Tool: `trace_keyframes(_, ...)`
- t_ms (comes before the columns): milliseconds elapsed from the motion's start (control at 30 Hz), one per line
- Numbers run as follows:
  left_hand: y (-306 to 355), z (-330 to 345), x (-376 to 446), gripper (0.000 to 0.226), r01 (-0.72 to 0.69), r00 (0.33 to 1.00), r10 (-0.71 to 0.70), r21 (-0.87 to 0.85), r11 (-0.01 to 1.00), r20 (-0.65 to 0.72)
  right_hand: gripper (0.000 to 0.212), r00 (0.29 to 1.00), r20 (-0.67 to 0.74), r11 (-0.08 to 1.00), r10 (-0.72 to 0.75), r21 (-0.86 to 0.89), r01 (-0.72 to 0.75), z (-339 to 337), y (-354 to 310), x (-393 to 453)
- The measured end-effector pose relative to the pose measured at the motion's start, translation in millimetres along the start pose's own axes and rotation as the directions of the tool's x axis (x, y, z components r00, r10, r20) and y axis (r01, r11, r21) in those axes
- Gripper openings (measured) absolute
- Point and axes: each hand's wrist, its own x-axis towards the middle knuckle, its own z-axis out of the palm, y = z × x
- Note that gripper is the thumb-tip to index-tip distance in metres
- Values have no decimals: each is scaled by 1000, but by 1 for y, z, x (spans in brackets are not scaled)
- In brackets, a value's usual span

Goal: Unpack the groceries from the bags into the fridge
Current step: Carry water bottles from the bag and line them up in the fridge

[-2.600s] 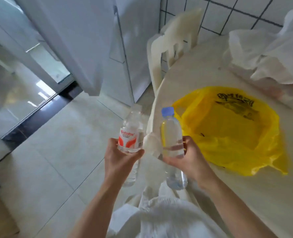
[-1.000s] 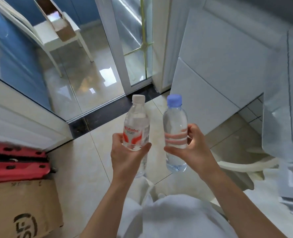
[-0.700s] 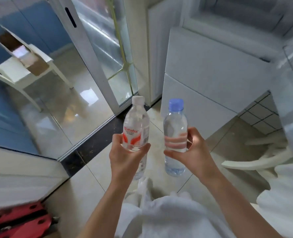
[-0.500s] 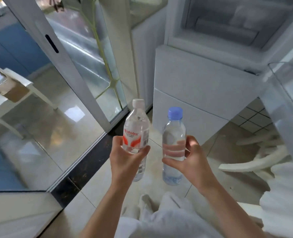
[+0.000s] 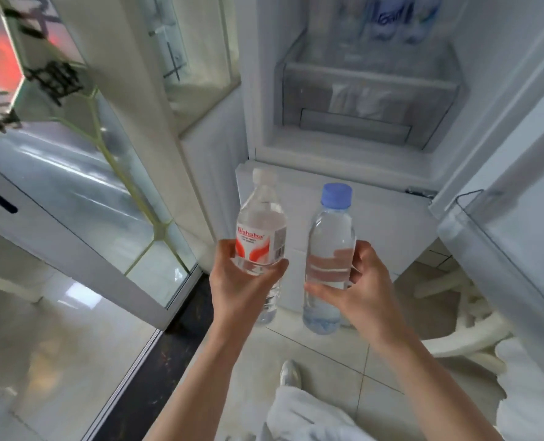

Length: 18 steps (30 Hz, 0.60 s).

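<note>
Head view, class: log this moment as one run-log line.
left hand: holds red-labelled water bottle | right hand: holds blue-capped water bottle | fridge: open

Two clear, smooth plastic bottles: the red-labelled bottle (image 5: 261, 237) carries a glossy film label, the blue-capped bottle (image 5: 330, 249) a matt plastic cap. The fridge (image 5: 328, 160), upper right, looks smooth white with a frosted translucent drawer (image 5: 366, 100). The floor tiles (image 5: 73, 329), lower left, shine glossy.

2 upright clear water bottles side by side, white-capped red-labelled bottle (image 5: 261, 240), blue-capped bottle (image 5: 330, 249), before open fridge (image 5: 353, 90)
</note>
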Motion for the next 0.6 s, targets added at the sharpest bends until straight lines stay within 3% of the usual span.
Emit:
trace_keyframes(300,67,63,106,58,-148,988,152,-83,985,34,64,985,-133,994,-110,9,112,-27,-43,116)
trace_keyframes(600,130,117,197,55,-315,938,337,-200,928,84,64,913,-350,972,-210,23,233,-47,-92,212)
